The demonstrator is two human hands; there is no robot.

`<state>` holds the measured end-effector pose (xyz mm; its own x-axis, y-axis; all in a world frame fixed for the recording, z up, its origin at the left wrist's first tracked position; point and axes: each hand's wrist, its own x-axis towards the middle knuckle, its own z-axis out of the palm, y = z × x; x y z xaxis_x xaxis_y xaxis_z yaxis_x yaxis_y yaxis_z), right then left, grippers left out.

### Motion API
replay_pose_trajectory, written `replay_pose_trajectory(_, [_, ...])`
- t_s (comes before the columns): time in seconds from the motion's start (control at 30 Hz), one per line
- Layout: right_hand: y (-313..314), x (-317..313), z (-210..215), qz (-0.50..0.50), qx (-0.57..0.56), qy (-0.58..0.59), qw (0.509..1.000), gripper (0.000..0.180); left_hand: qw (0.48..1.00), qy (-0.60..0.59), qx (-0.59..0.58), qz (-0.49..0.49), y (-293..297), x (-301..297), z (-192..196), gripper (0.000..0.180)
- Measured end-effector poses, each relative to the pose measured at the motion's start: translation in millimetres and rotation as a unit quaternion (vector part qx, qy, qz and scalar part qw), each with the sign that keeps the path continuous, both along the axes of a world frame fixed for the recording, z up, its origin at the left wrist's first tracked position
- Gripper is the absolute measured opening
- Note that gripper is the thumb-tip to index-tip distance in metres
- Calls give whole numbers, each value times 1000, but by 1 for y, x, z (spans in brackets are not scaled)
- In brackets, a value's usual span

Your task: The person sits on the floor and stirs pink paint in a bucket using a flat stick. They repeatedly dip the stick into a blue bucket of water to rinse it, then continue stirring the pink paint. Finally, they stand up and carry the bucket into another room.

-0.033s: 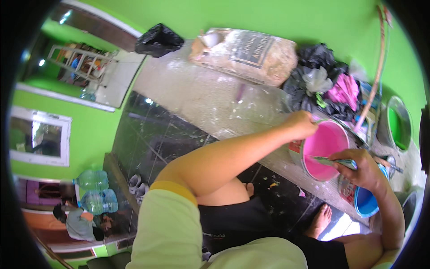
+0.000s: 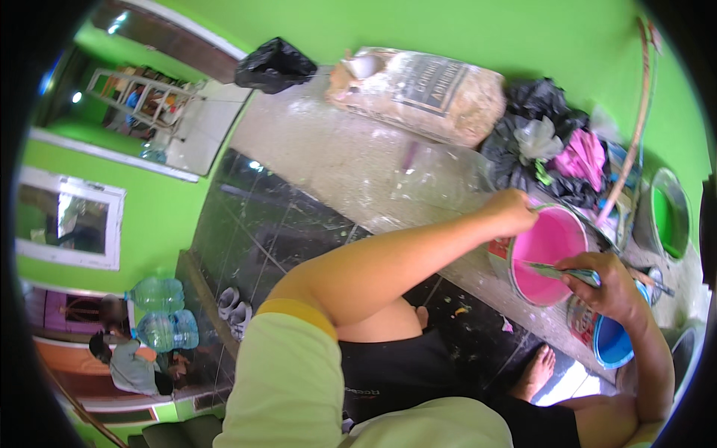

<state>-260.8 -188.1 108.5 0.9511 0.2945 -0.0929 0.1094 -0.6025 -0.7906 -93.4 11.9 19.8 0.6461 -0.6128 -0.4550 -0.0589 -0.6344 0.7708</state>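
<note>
While the green wall [image 2: 478,30] stands behind a big pale sack [image 2: 478,97], a bucket [image 2: 502,261] of pink paint [image 2: 544,290] sits at the right, just beside a bucket with a blue inside [image 2: 616,343]. The left hand [image 2: 514,211] has its fingers curled together on the pink one's rim, while the right hand [image 2: 601,284] wraps its fingers around a flat-bladed tool [image 2: 545,272], whose blade reaches over the opening; whether it touches the paint I cannot tell.
</note>
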Motion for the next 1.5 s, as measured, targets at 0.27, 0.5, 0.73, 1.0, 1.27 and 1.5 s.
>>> replay_pose_trajectory(0.27, [6, 7, -9, -41, -71, -130, 988, 22, 999, 18, -10, 25, 6, -3, -6, 28])
replay_pose_trajectory(0.5, [-11, -3, -10, -99, -117, -123, 980, 12, 999, 18, -18, 29, -8, -3, -12, 30])
replay_pose_trajectory(0.73, [-1, -9, 1, -83, -92, -2, 992, 15, 998, 26, -10, 50, 1, -9, -3, 35])
replay_pose_trajectory(1.0, [13, -2, -19, -64, -47, -154, 985, 16, 998, 7, -37, 51, 2, -9, -12, 44])
replay_pose_trajectory(1.27, [-7, 8, -5, -95, -148, -53, 983, 26, 999, -38, 10, 0, 9, 1, -12, 46])
replay_pose_trajectory(1.5, [0, -1, 8, -27, -63, -2, 998, 23, 997, 53, 48, 7, 3, 0, 10, 58])
